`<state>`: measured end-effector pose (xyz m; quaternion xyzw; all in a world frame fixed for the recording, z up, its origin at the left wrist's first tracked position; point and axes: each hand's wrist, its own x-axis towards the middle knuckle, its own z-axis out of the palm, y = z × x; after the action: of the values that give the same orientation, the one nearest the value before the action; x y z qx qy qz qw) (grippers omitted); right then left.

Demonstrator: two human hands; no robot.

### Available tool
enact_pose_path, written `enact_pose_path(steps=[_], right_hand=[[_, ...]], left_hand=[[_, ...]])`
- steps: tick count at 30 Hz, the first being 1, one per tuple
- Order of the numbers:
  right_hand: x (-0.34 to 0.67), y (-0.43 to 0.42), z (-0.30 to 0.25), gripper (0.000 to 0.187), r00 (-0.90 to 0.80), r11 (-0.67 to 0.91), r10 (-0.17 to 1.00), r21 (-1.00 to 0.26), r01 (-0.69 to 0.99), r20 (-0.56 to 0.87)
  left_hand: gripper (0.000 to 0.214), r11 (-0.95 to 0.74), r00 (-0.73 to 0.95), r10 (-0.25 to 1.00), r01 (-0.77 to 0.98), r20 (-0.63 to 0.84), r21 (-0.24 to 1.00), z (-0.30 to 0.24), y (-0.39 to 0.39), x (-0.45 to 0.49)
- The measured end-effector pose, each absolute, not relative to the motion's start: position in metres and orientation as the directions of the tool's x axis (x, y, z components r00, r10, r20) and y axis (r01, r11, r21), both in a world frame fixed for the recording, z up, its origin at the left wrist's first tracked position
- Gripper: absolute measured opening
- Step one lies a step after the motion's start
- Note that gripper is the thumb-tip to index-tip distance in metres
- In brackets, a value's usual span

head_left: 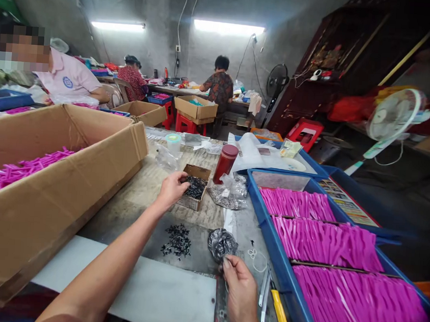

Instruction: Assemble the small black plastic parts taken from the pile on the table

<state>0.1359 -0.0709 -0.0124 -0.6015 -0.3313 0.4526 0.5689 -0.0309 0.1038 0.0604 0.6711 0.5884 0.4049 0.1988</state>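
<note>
Worktable (203, 222), bounded by a large carton (62, 189), cut off at left, and a blue tray (274, 244); bare surface surrounds the loose black pieces (177, 240). Right hand (242, 288) pinches a black plastic bag's (222, 242) edge; left hand (172, 188) bends over a small box (189, 202), fingertips partly hidden, grip indeterminable.

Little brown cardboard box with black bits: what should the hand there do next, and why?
Perhaps the left hand should pinch some small black pieces from the little brown cardboard box: it's at the open top, where they lie loose.
</note>
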Motion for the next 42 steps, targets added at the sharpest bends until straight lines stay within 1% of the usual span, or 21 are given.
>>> enact_pose_path(steps=[2,4,6,8,11,16,21,24,29,33,36,42], right_hand=[[0.14,-0.071,-0.012,0.02,0.385,-0.138,0.908,-0.986,-0.098,-0.165],[0.145,-0.07,-0.013,0.021,0.404,-0.138,0.901,-0.987,-0.086,-0.161],[0.149,-0.07,-0.013,0.021,0.422,-0.135,0.893,-0.988,-0.079,-0.156],[0.151,-0.069,-0.014,0.02,0.43,-0.131,0.89,-0.989,-0.074,-0.15],[0.15,-0.067,-0.014,0.02,0.43,-0.125,0.892,-0.99,-0.062,-0.139],[0.147,-0.067,-0.012,0.02,0.422,-0.129,0.895,-0.99,-0.063,-0.143],[0.148,-0.069,-0.011,0.02,0.421,-0.143,0.893,-0.988,-0.066,-0.158],[0.147,-0.069,-0.011,0.02,0.415,-0.144,0.896,-0.987,-0.066,-0.159],[0.147,-0.069,-0.011,0.02,0.411,-0.13,0.9,-0.989,-0.067,-0.146],[0.146,-0.069,-0.011,0.019,0.396,-0.122,0.908,-0.991,-0.057,-0.135],[0.144,-0.07,-0.013,0.019,0.386,-0.11,0.915,-0.993,-0.041,-0.117],[0.145,-0.072,-0.018,0.019,0.386,-0.127,0.913,-0.991,-0.043,-0.134]], left_hand=[[0.024,-0.257,0.012,0.943,0.663,0.333,0.703,0.059,0.096,-0.032],[0.02,-0.289,0.103,0.947,0.692,0.305,0.661,0.053,0.08,-0.035],[0.016,-0.336,0.259,0.942,0.715,0.215,0.613,0.043,0.061,-0.039],[0.016,-0.387,0.405,0.909,0.739,0.094,0.551,0.032,0.044,-0.043],[0.017,-0.448,0.519,0.854,0.758,-0.022,0.473,0.02,0.028,-0.045],[0.015,-0.501,0.556,0.822,0.809,-0.123,0.307,0.017,0.018,-0.039],[0.022,-0.506,0.534,0.832,0.841,-0.149,0.189,0.018,0.015,-0.032],[0.024,-0.501,0.525,0.838,0.848,-0.146,0.175,0.015,0.013,-0.033],[0.023,-0.51,0.538,0.833,0.837,-0.126,0.199,0.015,0.014,-0.037],[0.018,-0.498,0.538,0.836,0.827,-0.109,0.262,0.019,0.016,-0.037],[0.012,-0.495,0.55,0.826,0.813,-0.124,0.307,0.017,0.018,-0.033],[0.017,-0.49,0.545,0.825,0.821,-0.15,0.293,0.009,0.019,-0.027]])
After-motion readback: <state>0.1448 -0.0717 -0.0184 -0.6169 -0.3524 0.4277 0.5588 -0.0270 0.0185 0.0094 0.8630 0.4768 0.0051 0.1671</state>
